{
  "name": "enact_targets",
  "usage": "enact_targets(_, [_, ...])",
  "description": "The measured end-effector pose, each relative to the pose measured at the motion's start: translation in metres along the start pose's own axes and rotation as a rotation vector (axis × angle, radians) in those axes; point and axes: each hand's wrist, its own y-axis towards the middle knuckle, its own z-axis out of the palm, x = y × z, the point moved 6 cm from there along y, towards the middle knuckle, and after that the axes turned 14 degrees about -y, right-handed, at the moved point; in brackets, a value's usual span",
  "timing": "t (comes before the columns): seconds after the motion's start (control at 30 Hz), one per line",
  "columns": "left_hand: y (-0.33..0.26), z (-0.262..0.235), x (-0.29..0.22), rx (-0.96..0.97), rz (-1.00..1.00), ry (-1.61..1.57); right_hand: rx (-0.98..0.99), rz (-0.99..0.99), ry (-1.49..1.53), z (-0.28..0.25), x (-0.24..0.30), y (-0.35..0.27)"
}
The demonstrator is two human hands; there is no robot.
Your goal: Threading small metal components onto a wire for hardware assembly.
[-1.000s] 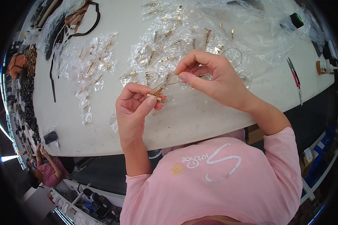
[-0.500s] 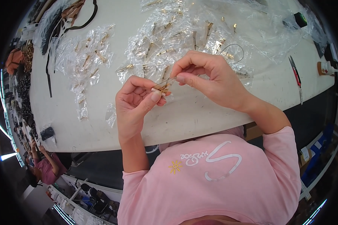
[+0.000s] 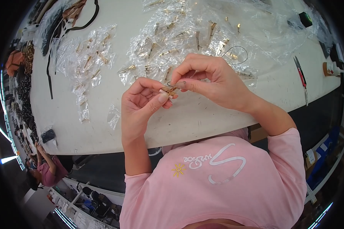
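Observation:
Between the thumb and fingertips of my left hand (image 3: 143, 103) is a small gold metal piece (image 3: 169, 91) with a thin dark wire or cord on it. Its exact kind is too small to make out. My right hand (image 3: 208, 78) pinches the thin wire end at the piece's right side, thumb against forefinger. Both hands meet over the near part of the table. Just beyond them lie clear plastic bags (image 3: 160, 44) with several gold metal fittings in them.
The white table (image 3: 202, 122) carries another group of clear bags (image 3: 84, 63) at left. Red-handled snips (image 3: 302, 79) and a bottle with a white nozzle (image 3: 332, 70) lie to the right. Dark straps (image 3: 49, 72) lie far left. A co-worker (image 3: 49, 168) stands at the lower left.
My left hand has shifted slightly right with the gold piece, closer to my right hand. My right fingers have drawn back a little, and the wire now bends in a small loop.

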Motion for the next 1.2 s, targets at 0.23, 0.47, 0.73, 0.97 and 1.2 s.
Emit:
enact_targets(0.23, [0.002,-0.005,0.004,-0.036,-0.026,0.086,0.000,0.054,0.144,-0.005,0.003,0.003])
enact_targets(0.47, [0.002,0.000,0.007,-0.063,-0.044,0.156,-0.019,-0.261,-0.600,0.004,0.015,-0.004])
enact_targets(0.73, [0.004,-0.006,0.008,-0.053,-0.084,0.150,-0.291,-0.658,-0.654,-0.001,0.038,-0.012])
enact_targets(0.97, [0.000,-0.008,0.005,-0.127,-0.099,0.217,-0.259,-0.315,-0.383,-0.038,0.027,0.000])
enact_targets(1.2, [0.002,0.002,0.007,-0.058,-0.090,0.225,-0.166,-0.441,-0.736,-0.001,0.018,-0.006])
